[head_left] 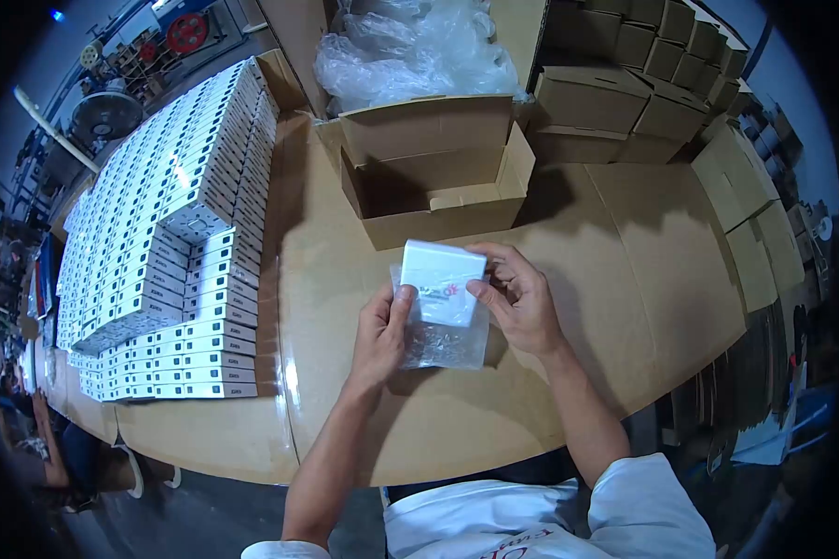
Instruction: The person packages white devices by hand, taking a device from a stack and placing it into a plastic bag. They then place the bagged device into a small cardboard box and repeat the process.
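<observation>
A white box (445, 265) is partly inside a clear plastic bag (446, 347), its upper end sticking out. My left hand (382, 334) pinches the left edge of the bag and box, thumb on the front. On the right side, my right hand (520, 300) holds the box near its upper corner, thumb on the front and fingers behind. Just beyond both hands, an open brown carton (443, 224) stands on the cardboard-covered table (336, 410); the part of its inside that shows holds nothing.
Stacked small white boxes (172, 279) fill the left side. Behind the open carton, a large box holds crumpled clear plastic bags (415, 56). Brown cartons (592, 102) stand at the back right, with more cartons (741, 177) along the right edge. A person's arm (51, 447) shows at far left.
</observation>
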Demonstrator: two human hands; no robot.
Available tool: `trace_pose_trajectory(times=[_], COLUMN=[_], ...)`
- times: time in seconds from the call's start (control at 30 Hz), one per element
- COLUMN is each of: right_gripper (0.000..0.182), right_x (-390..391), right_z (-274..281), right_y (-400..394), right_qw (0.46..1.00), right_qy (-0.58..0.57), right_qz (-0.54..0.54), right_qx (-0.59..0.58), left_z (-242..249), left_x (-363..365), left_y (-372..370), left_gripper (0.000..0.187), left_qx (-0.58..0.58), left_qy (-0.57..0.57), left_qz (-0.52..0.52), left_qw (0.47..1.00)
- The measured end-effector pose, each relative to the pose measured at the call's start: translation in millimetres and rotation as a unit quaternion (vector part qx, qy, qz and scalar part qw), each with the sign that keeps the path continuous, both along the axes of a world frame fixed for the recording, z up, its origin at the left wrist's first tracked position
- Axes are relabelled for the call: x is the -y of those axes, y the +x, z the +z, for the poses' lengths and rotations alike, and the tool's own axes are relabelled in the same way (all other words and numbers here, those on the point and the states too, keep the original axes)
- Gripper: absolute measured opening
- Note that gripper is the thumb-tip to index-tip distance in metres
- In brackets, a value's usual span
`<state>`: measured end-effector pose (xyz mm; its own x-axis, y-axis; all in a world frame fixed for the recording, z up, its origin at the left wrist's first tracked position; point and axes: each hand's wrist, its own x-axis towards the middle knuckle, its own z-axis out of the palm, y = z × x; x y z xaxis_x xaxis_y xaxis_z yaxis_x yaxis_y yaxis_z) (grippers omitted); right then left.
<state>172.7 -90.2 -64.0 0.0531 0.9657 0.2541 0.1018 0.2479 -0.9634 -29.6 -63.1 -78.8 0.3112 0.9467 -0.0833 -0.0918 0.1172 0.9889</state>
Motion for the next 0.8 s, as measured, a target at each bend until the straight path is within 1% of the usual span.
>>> trace_pose_trajectory(times=[0.07, 0.1, 0.2, 0.3, 0.4, 0.43, 0.53, 0.57, 0.6, 0.7, 0.77, 0.8], right_gripper=[0.037, 0.034, 0.035, 0.040, 0.037, 0.034, 0.026, 0.024, 0.021, 0.023, 0.026, 0.028], right_x=[0.2, -0.4, 1.7, 1.6, 2.3, 2.3, 0.1, -1.6, -3.1, 0.1, 3.2, 4.2], right_z=[-4.0, -4.2, 5.2, -2.0, -1.6, -3.6, -18.6, -25.9, -26.0, -15.7, -10.9, -7.8], right_y=[3.5, 1.7, -7.4, -6.6, -1.5, -0.9, 3.8, 7.6, 8.7, 11.5, 5.1, 0.4], right_qw=[0.998, 0.999, 0.996, 0.999, 0.997, 0.998, 0.999, 0.999, 0.999, 0.998, 0.993, 0.988], right_qy=[0.010, -0.017, -0.028, -0.011, -0.038, -0.023, 0.011, 0.016, 0.022, -0.004, -0.031, -0.044], right_qz=[-0.006, -0.017, 0.022, 0.017, 0.038, 0.033, 0.030, 0.036, 0.041, 0.040, 0.025, 0.017], right_qx=[0.055, 0.035, -0.081, -0.026, -0.051, -0.039, -0.010, -0.007, -0.004, -0.039, -0.112, -0.149], left_z=[2.0, 1.9, -3.9, -16.9, -13.5, -11.7, 0.4, -2.3, -2.4, -5.2, -14.6, -16.5], left_x=[2.1, 2.5, 1.6, -1.1, 0.4, -1.4, 1.4, 0.0, 0.0, 0.7, -1.6, -2.5], left_y=[1.8, 1.2, 3.1, 2.3, 1.9, 1.6, 5.4, 5.6, 5.4, 6.2, 8.5, 9.3], left_gripper=[0.034, 0.034, 0.033, 0.040, 0.044, 0.049, 0.049, 0.050, 0.050, 0.051, 0.053, 0.054], left_qx=[-0.006, -0.007, 0.022, 0.047, -0.013, 0.005, -0.016, -0.020, -0.005, 0.045, 0.082, 0.097], left_qy=[-0.009, -0.028, -0.028, 0.000, 0.059, 0.082, 0.098, 0.121, 0.121, 0.135, 0.162, 0.144], left_qz=[0.002, 0.002, 0.029, 0.027, 0.055, 0.044, 0.068, 0.071, 0.061, 0.041, 0.036, 0.039], left_qw=[1.000, 1.000, 0.999, 0.999, 0.997, 0.996, 0.993, 0.990, 0.991, 0.989, 0.983, 0.984])
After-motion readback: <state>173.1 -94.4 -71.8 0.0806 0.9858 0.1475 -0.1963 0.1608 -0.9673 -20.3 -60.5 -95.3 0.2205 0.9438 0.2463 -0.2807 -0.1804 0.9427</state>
